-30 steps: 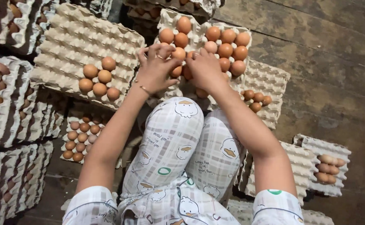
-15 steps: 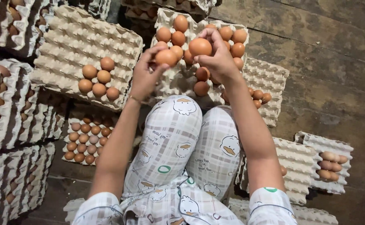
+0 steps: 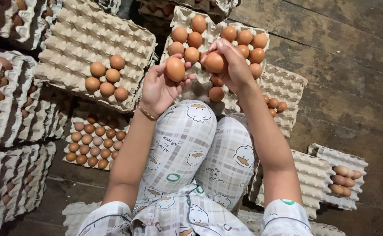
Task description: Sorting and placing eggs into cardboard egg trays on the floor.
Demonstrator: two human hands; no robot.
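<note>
L hand [image 3: 161, 87] grips one brown egg [image 3: 175, 69], fingers curled round it, palm up. R hand [image 3: 230, 65] clasps a 2nd egg [image 3: 214, 62] in fingertips. Both eggs held above front tray [image 3: 187, 17], just over knees [image 3: 209, 135]. Side tray [image 3: 69, 39] holds 5 eggs.

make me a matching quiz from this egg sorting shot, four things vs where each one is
Things:
1. left hand
2. right hand
3. five-egg tray
4. bracelet

Places or states:
A. on the left wrist
B. holds an egg over the middle tray
C. holds an egg, palm up
D. left of the hands, mostly empty cups

Pairs: 1-C, 2-B, 3-D, 4-A
</note>
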